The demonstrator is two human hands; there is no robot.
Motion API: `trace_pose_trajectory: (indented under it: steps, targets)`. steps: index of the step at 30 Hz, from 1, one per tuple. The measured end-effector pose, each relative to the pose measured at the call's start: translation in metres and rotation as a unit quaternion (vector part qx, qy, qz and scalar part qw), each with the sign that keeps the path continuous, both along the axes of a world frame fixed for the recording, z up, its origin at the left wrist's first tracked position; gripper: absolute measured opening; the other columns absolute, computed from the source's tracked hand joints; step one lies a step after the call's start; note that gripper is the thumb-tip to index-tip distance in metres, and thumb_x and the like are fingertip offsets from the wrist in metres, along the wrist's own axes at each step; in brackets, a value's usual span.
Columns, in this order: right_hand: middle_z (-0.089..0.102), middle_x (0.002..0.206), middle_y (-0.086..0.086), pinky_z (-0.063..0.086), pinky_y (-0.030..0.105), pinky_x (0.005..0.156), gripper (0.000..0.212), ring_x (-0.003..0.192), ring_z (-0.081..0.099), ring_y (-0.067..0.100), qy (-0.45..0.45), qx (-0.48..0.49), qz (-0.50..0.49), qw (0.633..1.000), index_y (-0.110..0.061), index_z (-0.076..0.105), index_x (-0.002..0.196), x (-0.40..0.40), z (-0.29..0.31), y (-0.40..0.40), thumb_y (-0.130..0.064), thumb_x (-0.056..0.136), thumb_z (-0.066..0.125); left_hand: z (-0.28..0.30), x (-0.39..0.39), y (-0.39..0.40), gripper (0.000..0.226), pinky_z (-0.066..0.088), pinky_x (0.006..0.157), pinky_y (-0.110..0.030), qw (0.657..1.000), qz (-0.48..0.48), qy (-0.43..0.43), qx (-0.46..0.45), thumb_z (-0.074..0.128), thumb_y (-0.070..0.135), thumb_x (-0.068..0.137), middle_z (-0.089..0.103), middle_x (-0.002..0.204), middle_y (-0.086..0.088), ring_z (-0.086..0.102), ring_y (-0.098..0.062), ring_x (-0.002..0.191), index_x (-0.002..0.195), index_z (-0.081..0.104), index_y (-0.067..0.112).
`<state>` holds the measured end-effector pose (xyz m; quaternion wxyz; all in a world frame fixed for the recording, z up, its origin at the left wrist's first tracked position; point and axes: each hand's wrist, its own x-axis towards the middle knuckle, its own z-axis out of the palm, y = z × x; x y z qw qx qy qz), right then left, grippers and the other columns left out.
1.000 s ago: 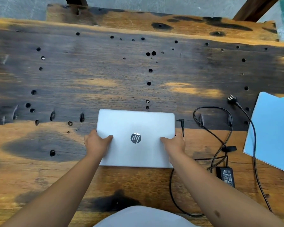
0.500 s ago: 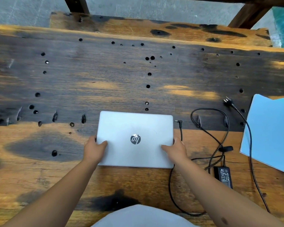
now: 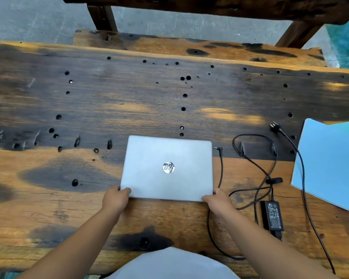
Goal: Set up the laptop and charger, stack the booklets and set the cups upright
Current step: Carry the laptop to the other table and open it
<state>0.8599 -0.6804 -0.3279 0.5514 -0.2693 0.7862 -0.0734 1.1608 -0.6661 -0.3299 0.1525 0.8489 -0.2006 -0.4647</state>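
At the near corners of the closed laptop point(image 3: 167, 168), left hand point(image 3: 115, 200) and right hand point(image 3: 218, 200) curl their fingers, grasping its edge.

The wooden table point(image 3: 129, 101) before me was dark-stained across its far half and orange-brown nearer my body, its surface pitted with many small round holes point(image 3: 183, 108). Beyond its far edge stood a wooden bench point(image 3: 169, 44) of the same scorched finish, with dark wooden legs point(image 3: 102, 17) rising behind it. Grey concrete floor point(image 3: 28, 19) lay past the bench.
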Motion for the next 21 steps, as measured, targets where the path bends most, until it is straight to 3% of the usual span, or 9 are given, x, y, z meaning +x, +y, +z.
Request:
trace_pose_trajectory:
  steps: [4, 6, 8, 11, 14, 16, 18, 19, 21]
  targets:
    - [0.067, 0.111, 0.006, 0.05, 0.032, 0.081, 0.024, 0.098, 0.063, 0.023, -0.036, 0.0, -0.046, 0.998, -0.011, 0.062, 0.11, 0.0, 0.003, -0.003, -0.007, 0.086, 0.067, 0.003, 0.004, -0.005, 0.025, 0.044, 0.074, -0.036, 0.999, 0.013, 0.029, 0.011, 0.059, 0.022, 0.093, 0.063, 0.107, -0.011, 0.058, -0.03, 0.095, 0.112, 0.061, 0.006]
    - [0.067, 0.112, 0.007, 0.05, 0.035, 0.086, 0.025, 0.101, 0.062, 0.025, -0.038, 0.0, -0.04, 0.998, -0.01, 0.062, 0.11, 0.0, 0.004, -0.002, -0.009, 0.086, 0.068, 0.004, 0.003, -0.005, 0.02, 0.042, 0.073, -0.036, 0.999, 0.018, 0.031, 0.007, 0.059, 0.023, 0.093, 0.061, 0.103, -0.01, 0.057, -0.028, 0.089, 0.106, 0.058, 0.008]
    - [0.066, 0.112, 0.006, 0.049, 0.035, 0.085, 0.026, 0.102, 0.061, 0.025, -0.032, -0.006, -0.036, 0.999, -0.011, 0.06, 0.11, -0.001, 0.004, -0.002, -0.012, 0.085, 0.069, 0.004, 0.002, -0.004, 0.018, 0.041, 0.073, -0.037, 0.999, 0.03, 0.017, -0.002, 0.058, 0.024, 0.094, 0.059, 0.097, -0.009, 0.055, -0.026, 0.083, 0.103, 0.056, 0.009]
    - [0.065, 0.116, 0.006, 0.047, 0.034, 0.082, 0.031, 0.102, 0.06, 0.025, -0.02, -0.016, -0.03, 0.999, -0.011, 0.058, 0.113, -0.001, 0.004, -0.001, -0.015, 0.084, 0.07, 0.005, -0.001, -0.003, 0.021, 0.041, 0.075, -0.038, 0.999, 0.05, 0.015, -0.009, 0.058, 0.024, 0.093, 0.06, 0.102, -0.012, 0.054, -0.03, 0.09, 0.105, 0.056, 0.007]
    - [0.066, 0.12, 0.007, 0.052, 0.038, 0.092, 0.036, 0.104, 0.062, 0.026, -0.001, -0.016, 0.022, 1.0, -0.012, 0.06, 0.117, -0.002, 0.003, 0.001, -0.018, 0.083, 0.071, 0.005, -0.001, -0.004, 0.022, 0.041, 0.076, -0.038, 0.997, 0.071, 0.028, -0.014, 0.058, 0.024, 0.093, 0.062, 0.109, -0.017, 0.057, -0.034, 0.095, 0.105, 0.056, 0.006]
    - [0.063, 0.125, 0.008, 0.051, 0.041, 0.096, 0.049, 0.111, 0.058, 0.028, 0.064, -0.015, 0.104, 0.992, -0.014, 0.056, 0.122, 0.002, 0.007, 0.004, -0.03, 0.079, 0.073, 0.005, 0.001, -0.006, 0.026, 0.046, 0.08, -0.041, 0.994, 0.098, 0.039, -0.009, 0.058, 0.025, 0.093, 0.062, 0.119, -0.023, 0.058, -0.042, 0.11, 0.109, 0.058, 0.003]
    - [0.05, 0.134, 0.005, 0.047, 0.04, 0.098, 0.071, 0.123, 0.046, 0.028, 0.194, -0.053, 0.246, 0.948, -0.019, 0.045, 0.135, 0.011, 0.013, 0.009, -0.046, 0.075, 0.073, 0.004, 0.005, -0.008, 0.033, 0.049, 0.091, -0.045, 0.991, 0.121, 0.056, -0.006, 0.058, 0.027, 0.093, 0.06, 0.125, -0.021, 0.054, -0.042, 0.12, 0.117, 0.057, 0.003]
    - [0.045, 0.137, 0.003, 0.046, 0.041, 0.097, 0.077, 0.125, 0.043, 0.027, 0.251, -0.106, 0.331, 0.903, -0.022, 0.041, 0.139, 0.018, 0.015, 0.011, -0.052, 0.075, 0.072, 0.003, 0.007, -0.008, 0.034, 0.049, 0.093, -0.045, 0.989, 0.131, 0.067, -0.007, 0.058, 0.027, 0.094, 0.06, 0.126, -0.02, 0.054, -0.041, 0.121, 0.118, 0.058, 0.003]
    - [0.045, 0.138, 0.003, 0.046, 0.043, 0.093, 0.075, 0.123, 0.044, 0.027, 0.276, -0.215, 0.48, 0.804, -0.023, 0.04, 0.138, 0.039, 0.018, 0.012, -0.054, 0.077, 0.069, 0.0, 0.01, -0.008, 0.038, 0.049, 0.096, -0.047, 0.985, 0.151, 0.088, -0.01, 0.057, 0.031, 0.096, 0.061, 0.126, -0.018, 0.056, -0.039, 0.119, 0.122, 0.059, 0.004]
